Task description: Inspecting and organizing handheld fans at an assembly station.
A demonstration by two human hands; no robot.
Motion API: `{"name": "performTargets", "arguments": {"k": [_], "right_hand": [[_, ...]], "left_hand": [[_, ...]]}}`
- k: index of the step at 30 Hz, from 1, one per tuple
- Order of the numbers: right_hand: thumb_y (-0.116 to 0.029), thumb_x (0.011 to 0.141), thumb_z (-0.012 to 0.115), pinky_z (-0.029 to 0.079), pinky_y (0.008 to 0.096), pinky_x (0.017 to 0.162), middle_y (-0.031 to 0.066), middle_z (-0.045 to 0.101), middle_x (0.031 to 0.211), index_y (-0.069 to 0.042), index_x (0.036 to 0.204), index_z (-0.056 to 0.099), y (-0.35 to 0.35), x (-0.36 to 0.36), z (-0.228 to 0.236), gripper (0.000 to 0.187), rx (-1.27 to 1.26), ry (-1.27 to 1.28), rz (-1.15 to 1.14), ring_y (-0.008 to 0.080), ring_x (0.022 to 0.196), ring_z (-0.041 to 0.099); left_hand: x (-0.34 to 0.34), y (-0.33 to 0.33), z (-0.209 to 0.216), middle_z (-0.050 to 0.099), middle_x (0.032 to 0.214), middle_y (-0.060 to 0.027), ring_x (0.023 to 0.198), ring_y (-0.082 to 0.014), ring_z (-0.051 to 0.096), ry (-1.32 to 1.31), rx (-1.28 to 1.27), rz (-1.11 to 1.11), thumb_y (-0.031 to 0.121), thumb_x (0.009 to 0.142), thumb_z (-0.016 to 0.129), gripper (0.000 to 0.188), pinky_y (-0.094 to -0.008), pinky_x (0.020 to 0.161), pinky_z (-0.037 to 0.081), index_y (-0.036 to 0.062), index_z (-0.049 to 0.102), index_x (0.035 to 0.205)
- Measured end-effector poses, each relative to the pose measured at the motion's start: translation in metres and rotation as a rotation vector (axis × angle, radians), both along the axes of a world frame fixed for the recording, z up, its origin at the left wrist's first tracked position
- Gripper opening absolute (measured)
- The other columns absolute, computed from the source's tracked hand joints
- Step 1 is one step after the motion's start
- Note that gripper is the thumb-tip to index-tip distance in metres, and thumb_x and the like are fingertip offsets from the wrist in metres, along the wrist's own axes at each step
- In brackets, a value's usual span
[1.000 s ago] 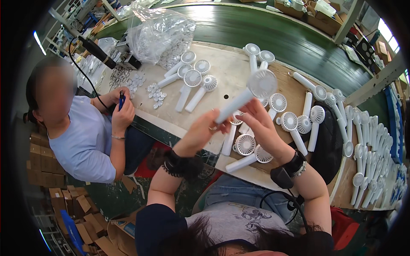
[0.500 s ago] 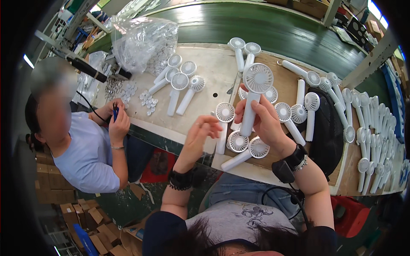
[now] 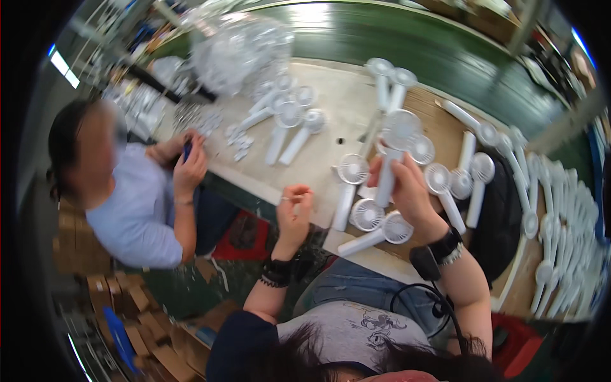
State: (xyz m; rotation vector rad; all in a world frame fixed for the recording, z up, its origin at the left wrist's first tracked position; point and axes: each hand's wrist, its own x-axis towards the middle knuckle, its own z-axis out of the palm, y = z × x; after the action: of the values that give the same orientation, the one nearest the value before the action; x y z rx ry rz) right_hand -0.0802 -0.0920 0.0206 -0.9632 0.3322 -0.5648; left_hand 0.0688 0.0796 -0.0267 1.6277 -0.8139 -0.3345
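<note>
My right hand (image 3: pixel 410 191) is wrapped round the handle of a white handheld fan (image 3: pixel 401 130), held upright above the cardboard with its round head on top. To the left, my left hand (image 3: pixel 294 213) is raised over the table's near edge. Its fingers are curled in toward the thumb; whether anything small is between them cannot be made out. Just below the held fan lie more fans, among them a fan (image 3: pixel 367 215) with its grille facing up and a fan (image 3: pixel 353 169) whose handle points toward me. The whole picture is somewhat blurred.
A co-worker (image 3: pixel 130 197) sits at the left, holding a small dark blue object (image 3: pixel 187 151). Small clear pieces (image 3: pixel 240 143) and a plastic bag (image 3: pixel 238 54) lie beyond. A black bag (image 3: pixel 493 219) and rows of fans (image 3: pixel 563 235) fill the right. Behind runs a green belt (image 3: pixel 356 32).
The view has turned, so the scene sits differently. My left hand has drawn away from the fan, and its spread fingers have curled in. My right hand still holds the fan.
</note>
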Motion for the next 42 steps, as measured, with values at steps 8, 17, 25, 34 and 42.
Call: {"name": "performTargets", "arguments": {"k": [8,17,25,34,42], "right_hand": [[-0.015,0.089,0.033,0.044,0.0298,0.076,0.0105,0.052,0.091,0.000,0.119,0.036,0.008,-0.004,0.001,0.034,-0.021,-0.016,-0.006,0.0161,0.078,0.053],[-0.016,0.088,0.034,0.043,0.0304,0.078,0.0107,0.052,0.089,0.000,0.128,0.028,0.008,0.005,0.007,0.043,-0.019,0.028,-0.005,0.0158,0.078,0.053],[-0.020,0.086,0.036,0.044,0.0279,0.071,0.0081,0.051,0.084,0.000,0.127,0.030,0.011,0.007,0.008,0.046,-0.012,0.072,-0.063,0.0148,0.073,0.052],[-0.021,0.085,0.036,0.044,0.0283,0.070,0.0080,0.051,0.083,0.000,0.127,0.031,0.009,0.006,0.008,0.047,-0.003,0.102,-0.043,0.0147,0.073,0.052],[-0.020,0.084,0.037,0.045,0.0292,0.072,0.0100,0.052,0.084,0.001,0.127,0.030,0.008,0.006,0.001,0.048,0.034,0.085,-0.044,0.0161,0.073,0.053]], "left_hand": [[-0.005,0.005,-0.012,0.055,0.081,-0.0029,0.067,-0.0077,0.050,-0.093,-0.019,0.077,0.004,0.081,0.050,0.009,-0.0200,0.061,0.040,0.0021,0.052,0.089],[-0.001,0.007,-0.013,0.054,0.081,-0.0029,0.065,-0.0078,0.049,-0.020,-0.047,0.044,0.003,0.080,0.049,0.009,-0.0205,0.060,0.040,0.0017,0.052,0.088],[0.001,0.008,-0.013,0.055,0.079,-0.0024,0.067,-0.0070,0.049,0.051,-0.041,0.001,0.003,0.081,0.049,0.007,-0.0201,0.062,0.040,0.0016,0.052,0.087],[0.000,0.008,-0.014,0.055,0.077,-0.0026,0.067,-0.0068,0.049,0.058,-0.046,-0.008,0.004,0.081,0.049,0.006,-0.0199,0.062,0.040,0.0016,0.053,0.086],[0.001,0.007,-0.015,0.055,0.076,-0.0022,0.070,-0.0060,0.050,0.067,0.035,-0.047,0.004,0.083,0.048,0.006,-0.0190,0.064,0.040,0.0009,0.052,0.086]]}}
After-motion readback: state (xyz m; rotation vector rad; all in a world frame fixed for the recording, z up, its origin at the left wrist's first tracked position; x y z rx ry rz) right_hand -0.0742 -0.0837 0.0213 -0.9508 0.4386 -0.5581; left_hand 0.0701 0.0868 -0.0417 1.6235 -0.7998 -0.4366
